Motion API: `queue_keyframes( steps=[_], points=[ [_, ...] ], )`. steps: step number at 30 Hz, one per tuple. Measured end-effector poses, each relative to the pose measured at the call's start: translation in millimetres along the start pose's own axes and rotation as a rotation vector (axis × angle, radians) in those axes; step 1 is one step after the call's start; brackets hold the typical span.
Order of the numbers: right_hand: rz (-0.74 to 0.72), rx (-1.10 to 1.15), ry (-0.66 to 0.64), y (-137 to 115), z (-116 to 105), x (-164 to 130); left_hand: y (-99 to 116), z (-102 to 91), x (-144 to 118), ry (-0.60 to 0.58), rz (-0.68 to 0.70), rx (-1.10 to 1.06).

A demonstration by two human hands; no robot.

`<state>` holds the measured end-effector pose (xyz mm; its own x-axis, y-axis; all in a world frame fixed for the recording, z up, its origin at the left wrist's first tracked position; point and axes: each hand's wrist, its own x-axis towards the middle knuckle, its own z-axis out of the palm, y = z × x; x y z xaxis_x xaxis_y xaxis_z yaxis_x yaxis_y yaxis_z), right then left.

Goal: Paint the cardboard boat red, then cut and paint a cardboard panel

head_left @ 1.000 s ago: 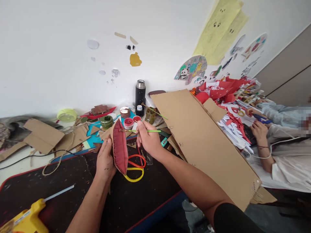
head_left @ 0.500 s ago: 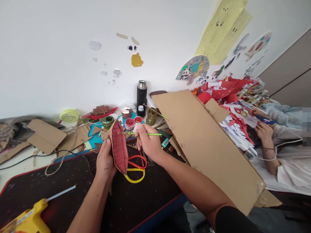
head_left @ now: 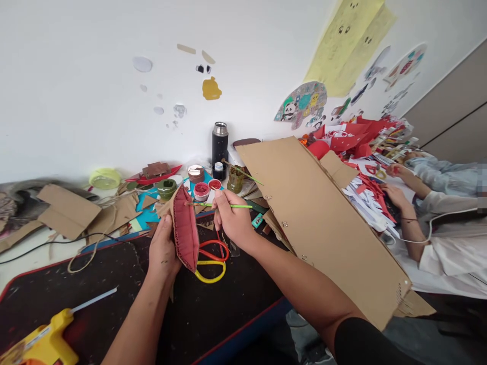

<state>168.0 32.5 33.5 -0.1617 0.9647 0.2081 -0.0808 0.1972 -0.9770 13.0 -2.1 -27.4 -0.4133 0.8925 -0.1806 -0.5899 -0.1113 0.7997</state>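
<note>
My left hand (head_left: 164,248) is closed on a cardboard piece (head_left: 185,230) whose inner face is painted pinkish red; it is held upright above the dark mat. In my right hand (head_left: 233,215) is a thin green paintbrush (head_left: 241,206), pinched between the fingers. Its bristle end meets the upper part of the red face. Behind my hands stand small paint pots: two red ones, including a red paint pot (head_left: 201,191), and a green paint pot (head_left: 166,188). Scissors with red and yellow handles (head_left: 210,272) lie just right of the cardboard piece, their blades hidden.
A yellow glue gun (head_left: 49,337) lies at front left. Cardboard scraps (head_left: 68,210) and cord are at the back left. A black flask (head_left: 219,147) stands by the wall. A large cardboard sheet (head_left: 315,223) slants across the right, with another person's hand (head_left: 395,195) beyond it.
The brush and cardboard piece stay in my hands, with the bristles still at the red face. The view has shifted slightly. The other person's hands at right have moved.
</note>
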Motion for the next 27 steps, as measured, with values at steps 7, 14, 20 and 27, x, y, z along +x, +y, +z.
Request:
queue_keyframes(
  steps=[7,14,20,27],
  points=[
    [-0.019,-0.099,-0.004,6.5,3.4,2.5,-0.2,0.3,-2.0,-0.097,-0.067,-0.020],
    [0.010,-0.065,0.011,10.7,6.9,5.9,-1.2,1.8,-1.8,-0.066,-0.068,-0.008],
    [0.005,-0.024,0.011,8.5,6.1,-1.2,2.9,4.1,-0.3,0.114,-0.092,-0.028],
    [0.001,-0.037,-0.021,5.6,6.4,-3.3,4.6,7.3,-2.4,0.088,-0.193,-0.066]
  ],
)
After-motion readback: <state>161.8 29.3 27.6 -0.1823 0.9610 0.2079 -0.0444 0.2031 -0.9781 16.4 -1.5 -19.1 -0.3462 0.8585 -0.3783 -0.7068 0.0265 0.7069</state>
